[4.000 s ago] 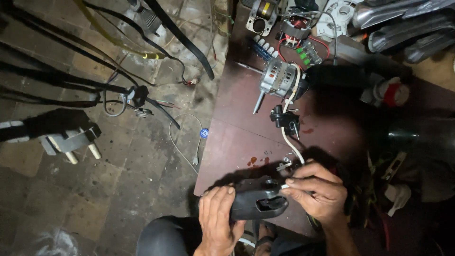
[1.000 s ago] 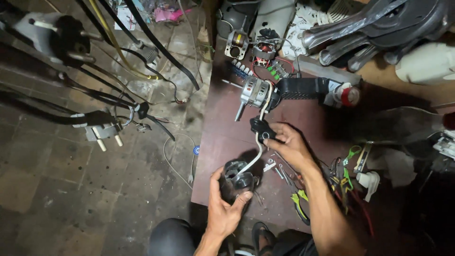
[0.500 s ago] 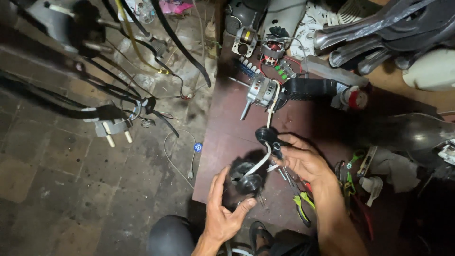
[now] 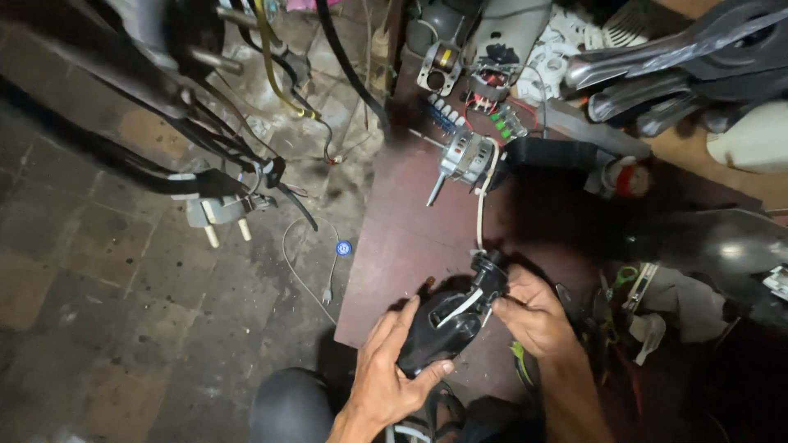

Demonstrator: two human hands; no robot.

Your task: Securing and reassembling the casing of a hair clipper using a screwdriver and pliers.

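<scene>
Left hand (image 4: 386, 373) grasps black housing (image 4: 443, 328) from 7 o'clock; right hand (image 4: 533, 316) grips its knob (image 4: 490, 275) at 1 o'clock

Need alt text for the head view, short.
Seen from above, the left hand cradles a black plastic housing on a dark red board while the right hand grips the black part at its top. A white cable runs from there to a small electric motor.

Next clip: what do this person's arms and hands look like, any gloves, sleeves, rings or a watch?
Both are bare. The left hand and right hand wear no gloves, and no ring shows. The forearms are uncovered down to the frame's bottom edge, with no sleeve, watch or wristband in view.
</scene>
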